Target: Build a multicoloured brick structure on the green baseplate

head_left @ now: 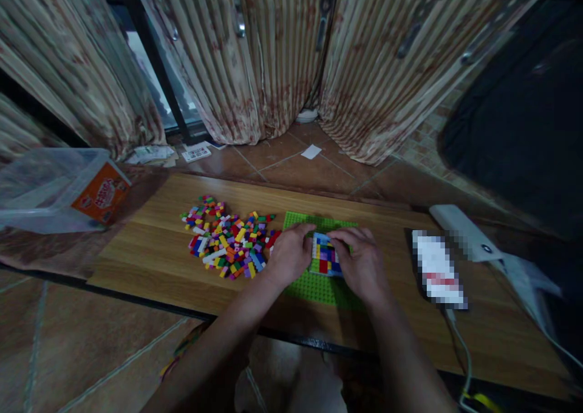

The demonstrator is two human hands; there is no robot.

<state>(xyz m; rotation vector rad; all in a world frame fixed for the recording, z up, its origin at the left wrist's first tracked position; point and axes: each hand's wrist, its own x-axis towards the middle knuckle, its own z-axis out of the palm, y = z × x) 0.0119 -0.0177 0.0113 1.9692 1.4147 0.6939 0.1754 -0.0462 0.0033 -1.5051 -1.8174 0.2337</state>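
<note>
A green studded baseplate (305, 290) lies on the wooden table, under both my hands. On it stands a small rectangular build of toy bricks (324, 255), with a pale blue and white border and yellow, red, blue and purple bricks inside. My left hand (292, 250) is closed at the build's left side, its fingertips along the edge. From the right, my right hand (362, 260) has thumb and fingers pinched at the build's upper right edge and covers that side. Whether a loose brick sits between those fingertips is hidden.
Left of the baseplate lies a spread pile of loose toy bricks (228, 240). A clear plastic bin (50, 203) with an orange label stands at the far left. To the right are a phone (439, 270) with a cable (462, 334) and a white device (464, 231). Curtains (273, 61) hang behind.
</note>
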